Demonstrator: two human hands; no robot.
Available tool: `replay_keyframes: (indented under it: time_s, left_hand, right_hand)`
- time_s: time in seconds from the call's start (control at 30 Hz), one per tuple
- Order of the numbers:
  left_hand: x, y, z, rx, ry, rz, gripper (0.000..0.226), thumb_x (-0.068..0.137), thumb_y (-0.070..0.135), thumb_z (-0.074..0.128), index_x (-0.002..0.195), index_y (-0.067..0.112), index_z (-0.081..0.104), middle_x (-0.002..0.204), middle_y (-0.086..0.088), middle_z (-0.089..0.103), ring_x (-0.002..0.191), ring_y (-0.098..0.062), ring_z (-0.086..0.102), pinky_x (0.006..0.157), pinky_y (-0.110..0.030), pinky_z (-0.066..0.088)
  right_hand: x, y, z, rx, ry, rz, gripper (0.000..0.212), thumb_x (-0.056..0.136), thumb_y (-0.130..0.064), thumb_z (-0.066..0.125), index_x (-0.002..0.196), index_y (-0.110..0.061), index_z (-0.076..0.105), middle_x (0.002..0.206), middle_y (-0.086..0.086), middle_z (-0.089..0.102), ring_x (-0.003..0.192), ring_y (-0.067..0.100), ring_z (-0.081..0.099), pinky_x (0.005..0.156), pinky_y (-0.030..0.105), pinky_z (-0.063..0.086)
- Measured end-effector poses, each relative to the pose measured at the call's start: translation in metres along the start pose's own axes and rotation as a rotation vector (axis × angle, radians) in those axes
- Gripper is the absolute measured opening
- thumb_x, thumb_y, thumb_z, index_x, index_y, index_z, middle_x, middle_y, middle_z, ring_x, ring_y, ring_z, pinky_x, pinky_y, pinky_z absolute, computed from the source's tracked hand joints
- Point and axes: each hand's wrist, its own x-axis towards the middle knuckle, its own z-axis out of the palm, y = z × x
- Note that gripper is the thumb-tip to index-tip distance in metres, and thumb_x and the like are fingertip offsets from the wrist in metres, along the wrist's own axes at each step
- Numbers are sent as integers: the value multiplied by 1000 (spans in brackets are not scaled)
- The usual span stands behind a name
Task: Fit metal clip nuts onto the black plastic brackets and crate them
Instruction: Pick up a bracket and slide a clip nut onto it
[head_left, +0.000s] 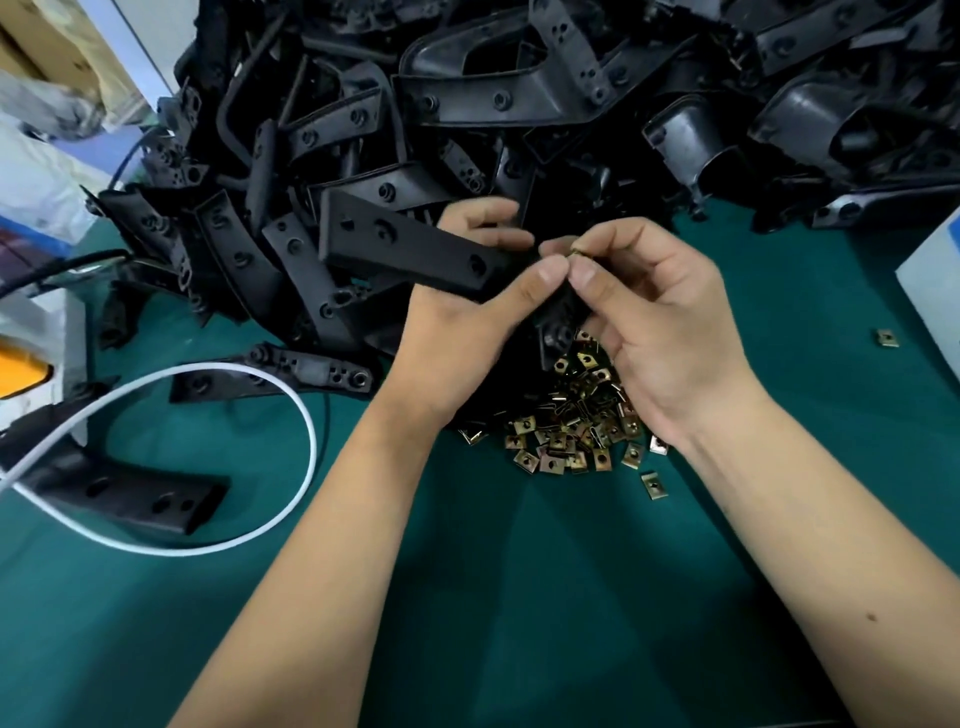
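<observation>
Over green matting, left hand (467, 312) grips a flat black bracket (410, 249); right hand (660, 322) pinches a brass-coloured clip nut (575, 253).

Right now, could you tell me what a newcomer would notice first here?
Probably the big heap of black plastic brackets filling the far side of the green table. Next, the two hands at the centre: the left hand holds a bracket, the right hand pinches a clip nut, above the brassy clip nuts.

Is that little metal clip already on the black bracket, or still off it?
Cannot tell. The right hand pinches the clip nut at the bracket end; fingertips hide the joint.
</observation>
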Motion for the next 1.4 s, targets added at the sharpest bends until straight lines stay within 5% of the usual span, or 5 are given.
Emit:
replay_keyframes:
  time_s: [0.17, 0.4, 0.53, 0.87, 1.4]
  left_hand:
    - [-8, -2, -2, -96, -188, -164, 48, 86, -3, 78, 128, 16, 63, 106, 1, 77, 100, -14, 74, 79, -31, 61]
    - [-3, 1, -5, -425, -16, -219, 66, 77, 2, 76, 140, 16, 60, 109, -9, 77, 92, -23, 76, 74, -32, 62]
    - [-1, 2, -12, -486, -14, -252, 64, 77, 9, 74, 138, 21, 61, 107, -9, 78, 83, -22, 77, 70, -27, 61]
    - [-2, 1, -14, -465, -7, -254, 65, 77, 9, 77, 139, 19, 61, 117, -14, 76, 94, -24, 76, 73, -30, 62]
    - [-2, 2, -16, -446, -47, -241, 61, 83, 7, 74, 141, 20, 60, 121, -13, 75, 98, -24, 74, 87, -36, 61]
  right_hand:
    - [1, 4, 0, -207, 59, -124, 12, 88, -5, 76, 93, -16, 74, 108, 2, 76, 110, 17, 70, 100, 37, 55]
    - [4, 2, -9, -128, 237, -26, 10, 90, -7, 77, 93, -17, 76, 87, -5, 72, 84, 10, 64, 79, 26, 51]
    - [3, 1, -7, 1, 170, 111, 14, 94, -2, 70, 100, -12, 78, 84, 3, 73, 78, 14, 65, 72, 26, 54]
    - [2, -1, -1, -27, 124, 58, 24, 90, 9, 70, 100, -11, 78, 83, 6, 77, 76, 14, 70, 72, 22, 56]
    - [1, -7, -3, 222, 54, 187, 19, 84, -3, 71, 102, -7, 77, 88, 8, 74, 77, 14, 68, 64, 21, 54]
